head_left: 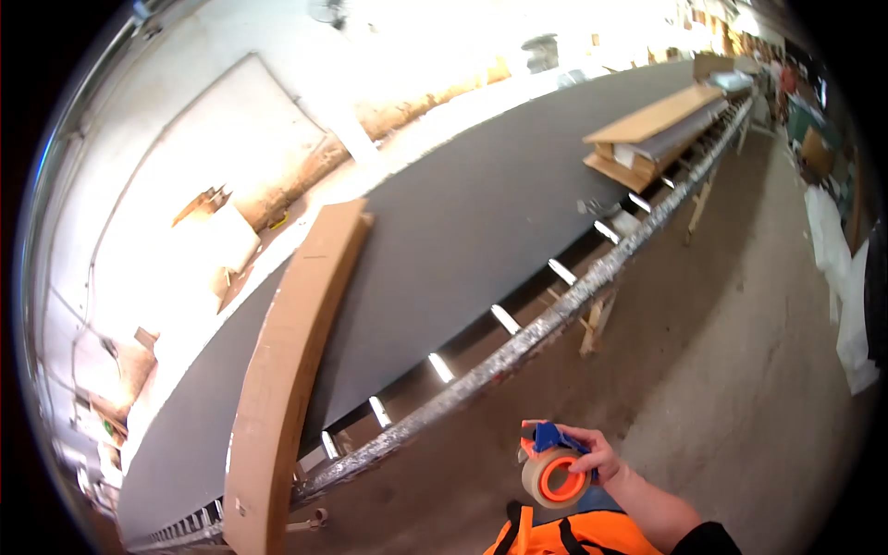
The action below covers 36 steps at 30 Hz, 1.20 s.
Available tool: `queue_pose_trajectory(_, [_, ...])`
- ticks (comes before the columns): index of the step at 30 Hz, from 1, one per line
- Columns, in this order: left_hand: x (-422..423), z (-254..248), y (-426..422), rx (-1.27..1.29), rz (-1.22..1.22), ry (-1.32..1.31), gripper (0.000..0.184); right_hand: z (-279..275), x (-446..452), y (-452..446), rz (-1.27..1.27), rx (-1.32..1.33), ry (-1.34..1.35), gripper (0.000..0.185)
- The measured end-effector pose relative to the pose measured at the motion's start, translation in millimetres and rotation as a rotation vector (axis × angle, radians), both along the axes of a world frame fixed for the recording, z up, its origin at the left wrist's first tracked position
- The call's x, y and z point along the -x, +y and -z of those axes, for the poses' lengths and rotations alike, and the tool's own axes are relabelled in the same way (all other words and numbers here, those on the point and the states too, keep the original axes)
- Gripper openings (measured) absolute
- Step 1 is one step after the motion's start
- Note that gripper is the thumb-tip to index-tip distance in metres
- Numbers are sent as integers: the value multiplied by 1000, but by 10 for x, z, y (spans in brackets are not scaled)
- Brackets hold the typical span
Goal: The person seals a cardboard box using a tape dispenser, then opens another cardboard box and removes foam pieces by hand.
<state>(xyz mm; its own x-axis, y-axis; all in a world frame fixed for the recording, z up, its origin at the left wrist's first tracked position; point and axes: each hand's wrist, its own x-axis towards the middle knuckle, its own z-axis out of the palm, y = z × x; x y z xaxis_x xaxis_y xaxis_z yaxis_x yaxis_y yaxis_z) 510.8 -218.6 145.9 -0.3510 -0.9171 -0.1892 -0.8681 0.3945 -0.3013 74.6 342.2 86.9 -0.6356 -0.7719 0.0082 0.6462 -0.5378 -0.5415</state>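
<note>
My right hand (599, 454) is closed on a tape dispenser (549, 436), blue and orange, loaded with a roll of tan tape on an orange hub. The hand is low in the view, in front of my orange vest (592, 536) and apart from the conveyor. My left hand is out of view. Nearest to the dispenser is the painted, worn side rail (518, 353) of the conveyor. Across the conveyor lies a long, narrow cardboard box (294, 370), its near end sticking out past the rail.
A wide dark grey surface (453, 240) runs along the conveyor, with metal rollers (505, 320) showing at its edge. Farther along lie flat cardboard pieces (652, 129). Concrete floor (731, 342) stretches to the right, with white sheeting (844, 296) at its far side.
</note>
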Motion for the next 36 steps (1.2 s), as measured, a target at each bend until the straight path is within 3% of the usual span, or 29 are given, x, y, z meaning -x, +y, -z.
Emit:
queue_pose_trajectory(2, [361, 67, -497, 16, -168, 118, 45, -117, -68, -164, 26, -101, 76, 85])
queue_pose_trajectory(4, [902, 335, -817, -10, -85, 288, 55, -198, -93, -401, 69, -120, 119, 86])
queue_pose_trajectory(5, [1207, 519, -959, 25, 25, 426, 73, -298, -130, -529, 90, -115, 120, 85])
queue_pose_trajectory(8, [2251, 575, -854, -121, 255, 607, 74, -350, -179, -834, 204, -161, 46, 78])
queue_pose_trajectory(12, [3250, 540, -739, -180, 331, 768, 74, -247, 36, -1249, 305, -241, 37, 65])
queue_pose_trajectory(15, [3708, 620, -921, -185, 309, 808, 75, -396, 427, -1779, 344, -260, 136, 59])
queue_pose_trajectory(17, [3945, 614, -1048, -151, 221, 781, 78, -221, 885, -2176, 320, -356, 146, 60])
queue_pose_trajectory(19, [4117, 764, -1352, -110, 139, 788, 77, -82, 1447, -2743, 260, -287, 234, 67])
queue_pose_trajectory(22, [4328, 938, -1882, 44, 6, 689, 76, -59, 2216, -3888, 214, -328, 319, 69])
queue_pose_trajectory(25, [4493, 1348, -2378, 23, -266, 793, 75, 96, 2930, -5211, 121, -310, 354, 69])
queue_pose_trajectory(27, [4746, 1297, -2187, 220, -322, 479, 74, 162, 3299, -5989, 38, -285, 421, 69])
queue_pose_trajectory(29, [4655, 1399, -2217, 236, -267, 464, 68, 343, 3634, -6665, 4, -341, 624, 70])
queue_pose_trajectory(31, [4593, 1422, -2246, 305, -199, 458, 66, 575, 3931, -7005, 147, -760, 1103, 65])
queue_pose_trajectory(33, [4597, 1365, -2218, 315, -188, 464, 65, 573, 4223, -6965, 747, -1061, 1301, 58])
queue_pose_trajectory(34, [4582, 1380, -2230, 329, -178, 476, 65, 766, 4481, -6888, 1203, -1099, 1247, 64])
queue_pose_trajectory(35, [4569, 1398, -2249, 343, -174, 486, 65, 924, 4780, -6802, 1284, -1177, 962, 72])
queue_pose_trajectory(36, [4547, 1408, -2254, 336, -177, 474, 65, 1148, 4996, -6788, 1253, -1530, 629, 79])
